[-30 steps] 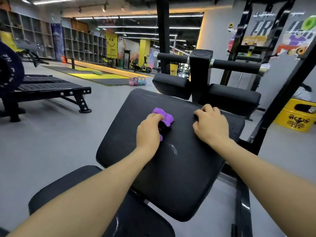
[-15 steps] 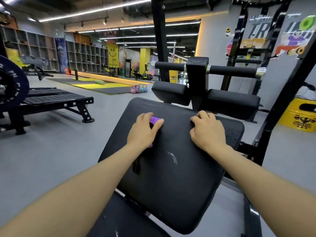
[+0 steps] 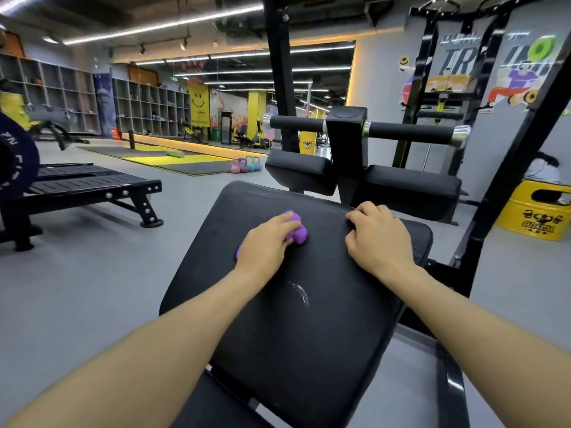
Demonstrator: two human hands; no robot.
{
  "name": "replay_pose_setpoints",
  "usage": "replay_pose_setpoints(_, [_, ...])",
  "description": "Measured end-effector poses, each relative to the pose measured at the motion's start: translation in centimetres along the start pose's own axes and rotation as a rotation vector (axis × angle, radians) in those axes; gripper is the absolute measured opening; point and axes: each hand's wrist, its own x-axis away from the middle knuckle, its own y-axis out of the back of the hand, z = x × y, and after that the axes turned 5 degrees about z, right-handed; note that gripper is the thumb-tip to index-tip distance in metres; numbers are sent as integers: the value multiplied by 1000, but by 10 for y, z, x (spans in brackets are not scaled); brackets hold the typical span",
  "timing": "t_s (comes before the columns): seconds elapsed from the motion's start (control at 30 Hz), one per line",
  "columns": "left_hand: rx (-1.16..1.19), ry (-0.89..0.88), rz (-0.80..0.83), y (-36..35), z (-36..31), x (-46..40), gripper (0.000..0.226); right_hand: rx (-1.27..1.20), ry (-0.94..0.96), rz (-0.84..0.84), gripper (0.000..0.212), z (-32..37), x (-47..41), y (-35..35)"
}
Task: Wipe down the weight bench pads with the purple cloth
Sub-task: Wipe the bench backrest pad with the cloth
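A large black bench pad (image 3: 296,329) tilts up in front of me. My left hand (image 3: 265,245) presses a bunched purple cloth (image 3: 298,231) against the pad's upper middle, fingers curled over it; purple shows past the fingertips and at the wrist side. My right hand (image 3: 375,239) rests on the pad's upper right near its top edge, fingers bent against the surface. A pale smear (image 3: 299,293) marks the pad below the cloth. Two smaller black pads (image 3: 411,186) and a padded roller bar (image 3: 411,132) sit beyond the top edge.
A black rack upright (image 3: 506,180) slants along the right. A yellow drum (image 3: 536,210) stands at the far right. A flat black bench (image 3: 92,186) lies left on the grey floor. Coloured kettlebells (image 3: 247,164) and mats are farther back.
My left hand slid the cloth left and up the pad, then back to the right toward the middle. My right hand stayed near the pad's upper right edge.
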Motion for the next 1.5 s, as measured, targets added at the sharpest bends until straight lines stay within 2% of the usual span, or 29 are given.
replay_pose_setpoints(0.1, [103,335,-117,8,20,-15,28,4,0,5,30,-4,1,0])
replay_pose_setpoints(0.13, [101,402,-134,7,19,-18,27,8,7,0,29,-6,1,-1])
replay_pose_setpoints(0.2, [44,431,-147,-1,13,-22,24,9,9,-13,29,-11,2,-2])
replay_pose_setpoints(0.27, [42,342,-149,-9,-4,-22,24,5,6,-25,30,-14,2,-3])
replay_pose_setpoints(0.4, [69,-54,-24,-25,-39,-11,32,27,-15,-51,30,-9,-4,-6])
replay_pose_setpoints(0.47, [72,-116,10,-21,-28,-16,37,43,-28,-48,30,-8,-7,-5])
replay_pose_setpoints(0.53, [100,-18,-3,-14,-8,-28,37,35,-40,-43,30,-11,-7,-2])
replay_pose_setpoints(0.63, [82,328,-152,-9,8,-49,24,19,-36,-46,30,-15,-5,-1])
replay_pose_setpoints(0.7, [23,395,-197,-14,-2,-53,20,11,-19,-50,29,-14,-6,-2])
replay_pose_setpoints(0.73, [35,359,-192,-18,-12,-52,20,4,-13,-54,29,-13,-7,-2])
replay_pose_setpoints(0.87, [163,-18,-105,-31,-34,-37,33,-2,-19,-64,27,-5,-15,-4])
replay_pose_setpoints(0.93, [179,-78,-82,-27,-21,-44,35,-5,-32,-69,26,-3,-18,-3])
replay_pose_setpoints(0.97, [180,-28,-89,-24,-8,-52,34,-5,-34,-68,26,-4,-19,-2])
replay_pose_setpoints(1.1, [104,445,-179,-13,45,-96,34,-7,-28,-59,24,-7,-19,0])
replay_pose_setpoints(1.2, [97,604,-167,-11,43,-106,34,-9,-1,-55,21,-8,-21,-1])
replay_pose_setpoints(1.27, [122,490,-144,-15,16,-106,31,-11,19,-39,20,-11,-24,0])
replay_pose_setpoints(1.4, [196,-32,79,-36,-57,-95,30,-86,-85,-19,23,-28,-24,9])
replay_pose_setpoints(1.5, [250,-135,108,-35,-57,-91,30,-120,-193,-34,24,-48,-18,15])
